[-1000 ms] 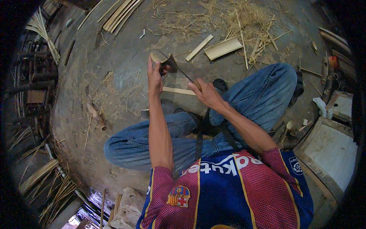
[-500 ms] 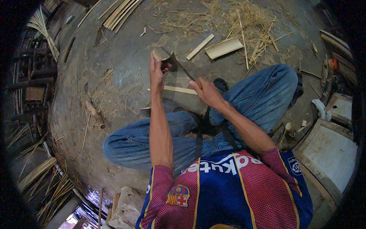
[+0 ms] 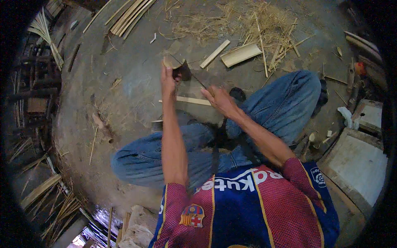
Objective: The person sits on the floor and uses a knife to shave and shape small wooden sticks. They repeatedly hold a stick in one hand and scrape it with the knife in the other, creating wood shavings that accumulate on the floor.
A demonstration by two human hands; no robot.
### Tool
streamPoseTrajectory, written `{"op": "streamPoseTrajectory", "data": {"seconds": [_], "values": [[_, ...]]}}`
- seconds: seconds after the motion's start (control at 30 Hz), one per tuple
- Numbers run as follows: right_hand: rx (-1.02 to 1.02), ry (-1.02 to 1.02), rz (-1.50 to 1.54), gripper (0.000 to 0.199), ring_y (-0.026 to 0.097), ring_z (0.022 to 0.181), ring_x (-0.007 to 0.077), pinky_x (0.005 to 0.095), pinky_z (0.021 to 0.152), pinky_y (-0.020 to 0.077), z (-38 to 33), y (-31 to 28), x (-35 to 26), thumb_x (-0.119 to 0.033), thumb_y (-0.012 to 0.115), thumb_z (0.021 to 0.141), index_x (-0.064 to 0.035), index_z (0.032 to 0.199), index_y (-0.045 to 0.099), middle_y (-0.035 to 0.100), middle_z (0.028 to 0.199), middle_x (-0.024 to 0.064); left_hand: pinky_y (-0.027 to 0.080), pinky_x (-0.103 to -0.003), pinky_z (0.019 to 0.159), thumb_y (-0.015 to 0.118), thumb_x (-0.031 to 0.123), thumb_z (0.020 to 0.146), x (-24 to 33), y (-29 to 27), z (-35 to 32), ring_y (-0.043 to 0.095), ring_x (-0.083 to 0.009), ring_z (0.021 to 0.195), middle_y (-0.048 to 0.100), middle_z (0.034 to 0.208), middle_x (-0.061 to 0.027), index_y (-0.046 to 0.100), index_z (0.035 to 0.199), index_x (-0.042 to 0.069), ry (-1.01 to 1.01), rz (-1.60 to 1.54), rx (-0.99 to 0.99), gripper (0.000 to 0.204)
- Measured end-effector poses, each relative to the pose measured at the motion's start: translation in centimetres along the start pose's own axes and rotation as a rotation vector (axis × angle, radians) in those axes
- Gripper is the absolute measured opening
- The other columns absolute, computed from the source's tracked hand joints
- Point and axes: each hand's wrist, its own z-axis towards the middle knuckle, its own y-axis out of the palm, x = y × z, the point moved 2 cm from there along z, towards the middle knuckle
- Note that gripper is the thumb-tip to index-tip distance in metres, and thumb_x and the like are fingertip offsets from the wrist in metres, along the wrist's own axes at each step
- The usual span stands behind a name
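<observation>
In front of me, above my crossed legs, my left hand [image 3: 169, 80] grips a curved piece of split bamboo [image 3: 182, 70], pale on its cut edge and dark on its hollow side. My right hand [image 3: 221, 99] is closed round the near end of a long thin knife [image 3: 199, 78]. The dark blade slants up and left from that fist and meets the bamboo's upper edge. A flat pale bamboo strip [image 3: 190, 100] lies on the floor between and below my hands.
Beyond my hands lie a trough-shaped bamboo half [image 3: 241, 55], a narrow slat [image 3: 215, 54] and a heap of fine shavings [image 3: 248, 20]. Bundled slats [image 3: 131, 17] rest at the far left. White-topped wooden frames [image 3: 355, 159] stand at my right; my jeans-clad knees flank the work.
My right hand and the knife have shifted slightly to the left. My left hand still grips the bamboo piece, with little movement. The whole view has shifted a little.
</observation>
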Motion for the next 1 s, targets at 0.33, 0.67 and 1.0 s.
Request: {"op": "streamPoseTrajectory", "data": {"seconds": [0.33,0.67,1.0], "values": [[-0.096,0.003,-0.267,0.027,0.067,0.075,0.031,0.0421,0.064,0.0507,2.0,-2.8,0.4,-0.028,0.064,0.086,-0.0049,0.098,0.064,0.065,0.076,0.0196,0.048,-0.027,0.062,0.042,0.027,0.103,1.2,2.0,1.2,0.057,-0.0121,0.078,0.061,0.106,-0.0048,0.03,0.149,0.013,0.038,0.177,0.007,0.05],[-0.374,0.236,-0.062,0.032,0.067,0.079,0.0401,0.0488,0.069,0.052,3.1,0.0,1.3,-0.028,0.061,0.087,-0.0014,0.106,0.061,0.066,0.078,0.0261,0.049,-0.035,0.069,0.04,0.029,0.1,-0.9,1.9,5.3,0.063,-0.0191,0.069,0.065,0.097,-0.0108,0.032,0.146,0.009,0.021,0.576,0.152,0.051],[-0.047,0.162,-0.343,0.045,0.065,0.096,0.0394,0.0495,0.08,0.0526,1.6,-1.2,5.1,-0.037,0.065,0.082,-0.0028,0.111,0.064,0.067,0.102,0.0223,0.04,-0.026,0.055,0.039,0.018,0.098,1.3,-1.0,3.0,0.058,-0.0104,0.064,0.063,0.095,-0.004,0.04,0.142,0.013,0.009,0.258,0.095,0.044]]}}
